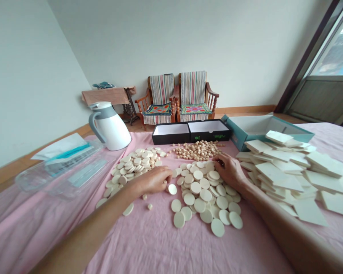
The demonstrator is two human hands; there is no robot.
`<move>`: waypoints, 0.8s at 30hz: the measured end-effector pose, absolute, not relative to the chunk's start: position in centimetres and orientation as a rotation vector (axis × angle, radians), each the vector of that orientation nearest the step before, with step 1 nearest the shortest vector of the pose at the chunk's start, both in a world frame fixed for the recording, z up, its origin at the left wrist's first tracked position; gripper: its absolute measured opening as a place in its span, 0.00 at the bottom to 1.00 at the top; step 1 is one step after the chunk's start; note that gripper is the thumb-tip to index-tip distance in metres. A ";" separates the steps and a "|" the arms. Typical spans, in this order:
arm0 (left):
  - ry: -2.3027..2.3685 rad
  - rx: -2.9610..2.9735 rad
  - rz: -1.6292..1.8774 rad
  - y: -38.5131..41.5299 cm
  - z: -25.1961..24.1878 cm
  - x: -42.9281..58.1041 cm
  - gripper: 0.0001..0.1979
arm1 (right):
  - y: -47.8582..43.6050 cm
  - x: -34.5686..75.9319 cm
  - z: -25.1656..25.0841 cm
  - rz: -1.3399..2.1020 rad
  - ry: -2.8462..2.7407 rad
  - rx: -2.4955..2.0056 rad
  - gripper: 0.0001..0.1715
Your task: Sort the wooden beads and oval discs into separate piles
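Observation:
My left hand (157,179) is closed, its fingers curled down between two piles, with a pale disc (172,189) just beside its fingertips; what it grips, if anything, is hidden. A pile of smaller discs (137,161) lies to its left. My right hand (227,167) has its fingers curled at the upper right edge of the pile of larger round discs (200,194), close to the heap of small wooden pieces (198,150). Whatever is between its fingers cannot be made out. Two small wooden pieces (150,206) lie below my left hand.
Two black boxes (171,139) and a teal box (242,140) stand at the back. Square pale boards (280,171) are heaped at the right. A white jug (111,129) and clear plastic packaging (74,167) are at the left on the pink cloth (148,243).

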State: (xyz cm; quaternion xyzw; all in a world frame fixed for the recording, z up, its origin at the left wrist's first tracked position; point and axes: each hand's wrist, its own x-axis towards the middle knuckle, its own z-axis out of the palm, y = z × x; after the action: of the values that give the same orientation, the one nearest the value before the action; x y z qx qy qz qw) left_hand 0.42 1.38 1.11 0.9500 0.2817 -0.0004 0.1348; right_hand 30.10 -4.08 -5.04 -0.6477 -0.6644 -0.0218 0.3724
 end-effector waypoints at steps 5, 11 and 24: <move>0.918 2.718 0.254 3.7 1.3 2.8 0.07 | -4.2 30.0 -4.8 -0.049 -1.695 -1.666 0.10; 1.056 2.593 0.893 4.8 2.3 4.3 0.14 | -4.2 30.0 -4.8 -0.024 -1.685 -1.664 0.10; 0.896 2.610 -0.057 -0.3 1.2 0.7 0.07 | -4.1 29.9 -4.9 -0.042 -1.687 -1.676 0.10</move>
State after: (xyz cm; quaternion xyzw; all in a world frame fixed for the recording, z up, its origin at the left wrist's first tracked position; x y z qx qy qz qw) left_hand 0.68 -0.25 1.23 0.9285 0.3186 -0.0203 0.1894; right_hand 29.94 -4.12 -4.95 -0.6539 -0.6584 -0.0163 0.3723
